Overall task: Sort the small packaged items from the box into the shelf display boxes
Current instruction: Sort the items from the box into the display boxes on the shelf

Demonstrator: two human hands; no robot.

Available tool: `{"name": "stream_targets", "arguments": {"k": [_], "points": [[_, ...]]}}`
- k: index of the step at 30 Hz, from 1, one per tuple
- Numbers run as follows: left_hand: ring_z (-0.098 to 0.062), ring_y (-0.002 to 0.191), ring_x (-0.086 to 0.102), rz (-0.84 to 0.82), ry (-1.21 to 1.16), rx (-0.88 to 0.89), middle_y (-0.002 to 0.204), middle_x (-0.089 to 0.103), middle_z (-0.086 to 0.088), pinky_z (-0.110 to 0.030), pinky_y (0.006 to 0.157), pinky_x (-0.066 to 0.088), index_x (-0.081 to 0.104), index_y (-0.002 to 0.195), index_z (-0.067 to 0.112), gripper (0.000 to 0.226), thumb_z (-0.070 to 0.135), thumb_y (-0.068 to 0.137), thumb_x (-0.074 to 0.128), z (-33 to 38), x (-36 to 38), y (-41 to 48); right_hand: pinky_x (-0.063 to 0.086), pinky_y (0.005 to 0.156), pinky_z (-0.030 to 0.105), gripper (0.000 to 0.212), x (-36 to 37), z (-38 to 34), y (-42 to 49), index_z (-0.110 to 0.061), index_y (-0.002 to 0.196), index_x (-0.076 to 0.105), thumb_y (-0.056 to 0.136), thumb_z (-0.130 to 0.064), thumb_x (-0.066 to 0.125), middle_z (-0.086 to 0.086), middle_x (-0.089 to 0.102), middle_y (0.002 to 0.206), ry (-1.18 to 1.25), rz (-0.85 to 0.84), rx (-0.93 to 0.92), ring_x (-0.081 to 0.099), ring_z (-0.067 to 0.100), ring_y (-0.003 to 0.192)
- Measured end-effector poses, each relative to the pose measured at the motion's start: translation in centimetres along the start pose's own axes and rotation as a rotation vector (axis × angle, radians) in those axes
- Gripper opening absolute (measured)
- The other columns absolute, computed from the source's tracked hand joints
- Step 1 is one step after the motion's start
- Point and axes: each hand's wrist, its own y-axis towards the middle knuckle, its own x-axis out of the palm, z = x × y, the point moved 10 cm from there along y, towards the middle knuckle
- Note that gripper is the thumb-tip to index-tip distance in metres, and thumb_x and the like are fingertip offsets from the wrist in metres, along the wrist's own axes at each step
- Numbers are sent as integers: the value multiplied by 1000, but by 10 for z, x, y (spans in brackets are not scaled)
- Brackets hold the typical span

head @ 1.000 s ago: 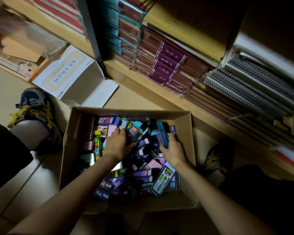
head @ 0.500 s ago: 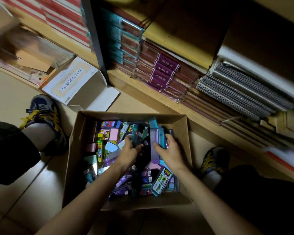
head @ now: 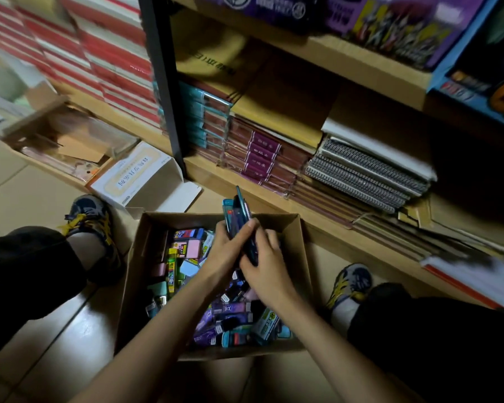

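An open cardboard box sits on the floor between my feet, full of several small colourful packaged items. Above its far half, my left hand and my right hand press together around a stack of teal and dark packets, which sticks up past my fingers. The lower part of the stack is hidden between my palms.
A white open carton with a printed lid lies on the floor at the left of the box. A wooden shelf behind holds wrapped notebooks, spiral pads and brown envelopes. My shoes flank the box.
My hands have come together and lifted a stack of packets up out of the box. The camera has tilted upward, showing more of the shelves.
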Motion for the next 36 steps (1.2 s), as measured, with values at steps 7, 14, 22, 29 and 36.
{"name": "stream_targets", "arguments": {"k": [7, 14, 22, 29, 36], "points": [[-20, 81, 70, -101, -157, 96, 93, 70, -10, -27, 62, 54, 52, 118, 5, 40, 19, 83, 65, 44, 18, -17, 30, 107, 19, 50, -35, -31, -7, -22, 146, 29, 98, -24, 44, -3, 35, 135, 161, -6, 12, 38, 7, 127], [-21, 79, 71, -243, -108, 182, 96, 73, -12, -36, 65, 59, 59, 111, 6, 40, 21, 74, 65, 107, 54, -46, 49, 94, 29, 54, -100, -87, -4, -15, 126, 50, 78, 3, 69, 3, 51, 119, 395, 66, -38, 57, 16, 106], [-15, 73, 71, -218, 14, 384, 84, 75, -5, -26, 59, 56, 61, 104, 8, 16, 7, 88, 56, 195, 79, -65, 50, 46, 23, 49, -171, -155, -2, -18, 111, 45, 75, 0, 74, -1, 63, 88, 435, 106, -141, 60, 5, 53], [-20, 76, 73, -235, 52, 436, 84, 75, -8, -29, 57, 57, 59, 103, 10, 17, 10, 86, 56, 253, 83, -72, 41, 40, 21, 28, -225, -188, 15, -23, 104, 59, 89, 0, 56, -3, 63, 95, 475, 175, -238, 51, 10, 51], [-18, 74, 73, -185, 45, 479, 84, 75, -7, -29, 53, 56, 58, 103, 12, 14, 8, 91, 53, 298, 76, -67, 42, 47, 15, 25, -268, -207, 44, -17, 100, 59, 84, 2, 63, -8, 66, 71, 477, 312, -274, 54, 3, 53]]}}
